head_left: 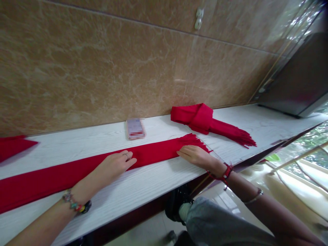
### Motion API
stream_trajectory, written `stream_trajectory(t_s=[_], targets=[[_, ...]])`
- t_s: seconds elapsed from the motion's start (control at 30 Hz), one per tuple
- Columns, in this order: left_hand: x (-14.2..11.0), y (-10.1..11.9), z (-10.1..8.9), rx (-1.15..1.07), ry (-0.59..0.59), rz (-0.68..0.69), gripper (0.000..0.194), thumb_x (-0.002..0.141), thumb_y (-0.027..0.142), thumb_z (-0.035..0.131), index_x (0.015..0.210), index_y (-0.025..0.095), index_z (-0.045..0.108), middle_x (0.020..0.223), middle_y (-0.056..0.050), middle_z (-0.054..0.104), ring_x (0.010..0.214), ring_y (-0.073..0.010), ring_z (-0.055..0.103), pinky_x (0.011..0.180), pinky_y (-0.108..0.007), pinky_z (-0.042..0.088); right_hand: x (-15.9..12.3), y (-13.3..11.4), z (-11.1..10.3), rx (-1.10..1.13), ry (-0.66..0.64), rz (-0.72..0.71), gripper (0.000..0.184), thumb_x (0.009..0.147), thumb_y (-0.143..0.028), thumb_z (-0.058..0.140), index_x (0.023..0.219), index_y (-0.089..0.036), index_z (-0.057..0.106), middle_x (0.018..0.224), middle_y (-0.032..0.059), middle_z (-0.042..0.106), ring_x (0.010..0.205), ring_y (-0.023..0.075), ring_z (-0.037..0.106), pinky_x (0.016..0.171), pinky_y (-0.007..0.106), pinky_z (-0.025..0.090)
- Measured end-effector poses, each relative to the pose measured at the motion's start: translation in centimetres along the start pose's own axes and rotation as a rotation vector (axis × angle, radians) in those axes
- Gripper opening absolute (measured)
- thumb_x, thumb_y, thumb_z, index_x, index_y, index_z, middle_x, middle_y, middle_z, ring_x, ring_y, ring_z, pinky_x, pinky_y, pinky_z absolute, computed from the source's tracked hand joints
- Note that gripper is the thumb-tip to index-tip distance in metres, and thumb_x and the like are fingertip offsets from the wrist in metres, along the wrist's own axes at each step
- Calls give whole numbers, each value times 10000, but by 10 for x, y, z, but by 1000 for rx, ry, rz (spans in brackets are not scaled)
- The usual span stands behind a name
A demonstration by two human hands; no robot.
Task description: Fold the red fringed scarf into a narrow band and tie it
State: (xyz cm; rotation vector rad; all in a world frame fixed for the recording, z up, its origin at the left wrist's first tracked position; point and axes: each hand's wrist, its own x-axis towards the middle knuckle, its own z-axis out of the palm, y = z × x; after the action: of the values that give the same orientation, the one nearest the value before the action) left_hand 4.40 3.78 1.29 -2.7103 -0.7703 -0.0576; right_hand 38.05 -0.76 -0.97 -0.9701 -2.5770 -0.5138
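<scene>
A long red scarf (pixel 77 169) lies stretched flat along the white wooden counter (pixel 143 186). My left hand (pixel 116 164) rests palm down on its middle, fingers together and flat, a ring on one finger. My right hand (pixel 196 154) lies flat on the scarf's fringed end (pixel 192 139), fingers extended. A second red scarf (pixel 205 119), folded and knotted with its fringe trailing right, sits farther back on the counter near the wall.
A small phone-like object (pixel 135 128) lies by the marble wall. Another piece of red cloth (pixel 12 145) shows at the far left. A dark appliance (pixel 299 82) stands at the counter's right end. My knee and shoe are below the counter edge.
</scene>
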Motion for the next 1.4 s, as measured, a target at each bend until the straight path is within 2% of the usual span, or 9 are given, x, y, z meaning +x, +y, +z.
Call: stream_trajectory(t_s=[0.1,0.27,0.43,0.57,0.77,0.87,1.07,1.27,1.4], targets=[[1,2,2,15,-22,-12,337,796,-27,393,948,173,619,915,-76,578,825,-182,561,691,-270,462,-1,1,3,-87,-36,-70,318,925,-113,281,961,-137,596,825,83,619,750,171,561,684,333,476],[2,4,1,-13,-23,-4,364,792,-42,373,953,175,617,929,-66,577,846,-168,552,740,-266,447,1,4,6,-174,-48,-114,288,916,-109,321,880,-130,606,809,78,613,715,165,537,649,313,455],[-1,-4,4,-9,75,35,319,840,12,361,929,173,622,845,-58,555,781,-164,521,723,-278,434,2,6,2,-187,54,-48,295,919,-130,330,831,-146,612,754,64,599,681,160,518,638,312,436],[-3,-12,8,13,181,-12,341,864,40,326,992,170,614,839,-67,545,795,-179,505,747,-305,428,7,11,-4,-163,120,54,301,927,-173,323,867,-175,618,789,69,598,735,167,525,693,322,437],[-3,-7,12,-173,7,-14,420,761,-50,374,1003,194,614,929,-55,568,854,-158,536,780,-259,438,2,14,4,-118,-60,-22,320,912,-120,320,765,-147,602,760,69,581,713,167,512,666,302,443],[-2,-8,9,-256,-25,-46,456,715,-54,373,1012,202,606,977,-50,570,903,-154,543,828,-255,435,-4,16,7,-82,-48,26,312,908,-119,325,778,-148,607,789,74,590,737,167,526,686,304,456],[-7,-16,6,-449,24,-72,357,744,43,385,994,191,591,989,-47,565,879,-143,552,824,-249,447,-6,21,3,-8,104,83,284,895,-131,350,844,-169,626,822,73,615,771,166,552,691,304,479],[-8,-16,4,-450,-74,-66,378,699,49,437,1002,211,592,1046,-41,574,977,-169,542,874,-280,425,-10,20,5,38,17,42,277,881,-127,368,835,-156,640,818,86,632,758,172,577,684,310,495],[-7,-20,1,-507,-72,-66,341,722,73,428,989,209,589,1010,-29,593,963,-161,546,870,-268,424,-10,22,-1,32,41,54,268,881,-139,375,857,-158,641,829,88,638,770,176,578,701,321,494]])
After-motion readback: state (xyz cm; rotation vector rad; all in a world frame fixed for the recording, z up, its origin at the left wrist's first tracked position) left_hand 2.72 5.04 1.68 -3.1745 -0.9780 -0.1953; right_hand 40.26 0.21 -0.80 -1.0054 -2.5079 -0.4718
